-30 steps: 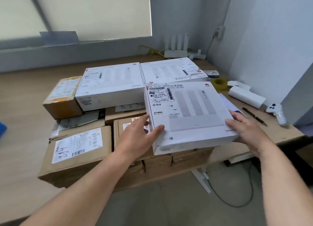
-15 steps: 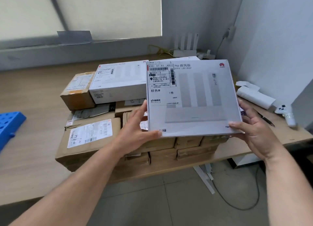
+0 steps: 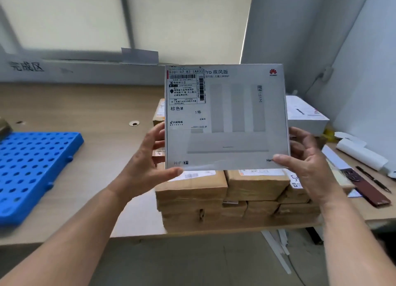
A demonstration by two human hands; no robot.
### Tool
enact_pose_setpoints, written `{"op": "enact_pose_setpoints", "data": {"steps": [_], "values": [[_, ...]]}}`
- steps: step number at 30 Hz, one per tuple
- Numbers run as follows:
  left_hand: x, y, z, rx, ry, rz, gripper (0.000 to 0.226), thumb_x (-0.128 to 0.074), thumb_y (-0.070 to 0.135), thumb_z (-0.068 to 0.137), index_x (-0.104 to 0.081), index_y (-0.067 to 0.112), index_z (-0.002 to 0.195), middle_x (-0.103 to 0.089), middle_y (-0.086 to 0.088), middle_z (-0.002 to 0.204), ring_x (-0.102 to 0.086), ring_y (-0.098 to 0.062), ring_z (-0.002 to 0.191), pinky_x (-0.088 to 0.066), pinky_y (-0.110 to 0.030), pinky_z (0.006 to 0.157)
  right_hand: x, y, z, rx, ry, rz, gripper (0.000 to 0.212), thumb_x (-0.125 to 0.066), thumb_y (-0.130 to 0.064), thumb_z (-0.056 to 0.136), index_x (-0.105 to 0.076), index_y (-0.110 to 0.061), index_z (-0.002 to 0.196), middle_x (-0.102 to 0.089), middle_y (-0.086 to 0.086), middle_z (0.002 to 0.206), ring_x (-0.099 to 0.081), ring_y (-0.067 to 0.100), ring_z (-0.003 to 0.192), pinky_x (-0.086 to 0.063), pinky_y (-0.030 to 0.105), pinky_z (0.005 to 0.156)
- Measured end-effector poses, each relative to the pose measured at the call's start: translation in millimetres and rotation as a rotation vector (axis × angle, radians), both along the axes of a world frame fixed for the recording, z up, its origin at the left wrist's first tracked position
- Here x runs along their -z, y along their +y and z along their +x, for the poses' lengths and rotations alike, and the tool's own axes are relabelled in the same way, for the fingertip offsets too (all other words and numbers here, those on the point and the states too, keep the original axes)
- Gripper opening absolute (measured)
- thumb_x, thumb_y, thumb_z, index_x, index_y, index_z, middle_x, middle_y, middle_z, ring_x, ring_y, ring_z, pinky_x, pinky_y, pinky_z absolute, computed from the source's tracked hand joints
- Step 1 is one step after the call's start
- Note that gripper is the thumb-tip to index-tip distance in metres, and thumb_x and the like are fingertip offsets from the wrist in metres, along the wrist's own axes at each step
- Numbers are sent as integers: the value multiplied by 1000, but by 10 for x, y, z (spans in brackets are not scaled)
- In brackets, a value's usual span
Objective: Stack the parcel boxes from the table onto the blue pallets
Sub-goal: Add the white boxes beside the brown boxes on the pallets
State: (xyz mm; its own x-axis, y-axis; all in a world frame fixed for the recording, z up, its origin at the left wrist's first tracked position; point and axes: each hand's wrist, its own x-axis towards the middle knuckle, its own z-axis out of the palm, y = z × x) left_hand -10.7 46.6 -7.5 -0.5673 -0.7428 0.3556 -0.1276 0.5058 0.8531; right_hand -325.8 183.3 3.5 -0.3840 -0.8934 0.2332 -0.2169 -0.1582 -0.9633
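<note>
White box (image 3: 227, 118) upright between both hands, face to camera. Left hand (image 3: 147, 163) pinches the lower-left edge, thumb in front, fingers behind; right hand (image 3: 308, 163) does the same at lower-right. Best move, I'd judge: carry it left past the left hand, tip it flat, set it square on the blue pallet (image 3: 32, 168) (rigid perforated plastic). Box smooth, thin, glossy, labelled. Taped brown cartons (image 3: 192, 189) sit below the hands on the surface (image 3: 85, 106).

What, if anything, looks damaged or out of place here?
Only a dark scuff on the front of a lower brown box. The white box, held upright by left hand and right hand, looks intact.
</note>
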Motion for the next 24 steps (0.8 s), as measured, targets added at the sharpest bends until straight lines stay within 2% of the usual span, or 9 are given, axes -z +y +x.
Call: {"op": "enact_pose_setpoints", "data": {"steps": [2,4,9,12,13,16,17,20,24], "values": [[13,-75,390,-38,8,25,97,-81,25,61,-23,57,131,-38,22,132,-47,9,116,-49,-13,81,-34,-201,329,-58,10,-2,70,-82,-33,62,-50,-34,124,-69,3,113,-66,20,105,-57,29,83],[46,-146,793,-84,16,48,99,-82,31,58,-21,48,135,-38,23,133,-47,7,116,-50,-14,81,-60,-403,687,-113,16,6,63,-74,-18,66,-51,-32,123,-70,3,110,-68,19,101,-57,29,82],[137,-270,1836,-230,-29,41,103,-80,45,58,-22,37,143,-35,18,139,-47,-3,121,-54,-26,86,10,-914,1610,-239,-2,30,61,-74,-18,65,-53,-38,118,-70,7,110,-68,23,99,-58,30,79],[195,-297,2428,-310,-50,49,102,-85,39,64,-22,33,143,-33,13,142,-45,-4,122,-53,-22,86,103,-1198,2136,-312,-39,66,71,-83,-11,60,-55,-37,120,-69,9,111,-67,26,101,-58,28,78],[214,-299,2610,-335,-64,54,100,-84,39,65,-21,36,142,-33,12,142,-44,-4,123,-53,-23,87,141,-1285,2300,-332,-38,81,74,-86,-14,58,-55,-36,122,-69,7,112,-67,25,102,-58,29,78],[294,-335,3124,-413,-127,63,101,-83,45,64,-20,38,143,-32,13,144,-42,-4,126,-49,-35,98,218,-1499,2794,-377,-37,129,93,-92,-43,43,-52,-38,127,-66,2,114,-66,20,101,-55,33,79],[318,-349,3269,-436,-144,70,103,-83,47,64,-20,38,144,-33,13,144,-41,-5,127,-46,-39,101,246,-1563,2930,-384,-37,141,91,-92,-42,46,-51,-38,127,-66,1,113,-66,19,99,-55,32,76],[380,-396,3589,-492,-192,80,105,-76,55,59,-18,37,145,-31,15,145,-37,-7,131,-38,-44,108,297,-1730,3258,-423,-43,155,86,-87,-14,55,-49,-32,130,-69,0,106,-69,17,93,-56,22,65],[475,-559,3848,-541,-241,106,107,-72,58,58,-15,37,147,-28,15,147,-31,-5,134,-36,-46,109,404,-2040,3532,-452,-46,157,85,-83,-4,60,-46,-21,134,-69,8,105,-69,19,91,-56,22,67]]}}
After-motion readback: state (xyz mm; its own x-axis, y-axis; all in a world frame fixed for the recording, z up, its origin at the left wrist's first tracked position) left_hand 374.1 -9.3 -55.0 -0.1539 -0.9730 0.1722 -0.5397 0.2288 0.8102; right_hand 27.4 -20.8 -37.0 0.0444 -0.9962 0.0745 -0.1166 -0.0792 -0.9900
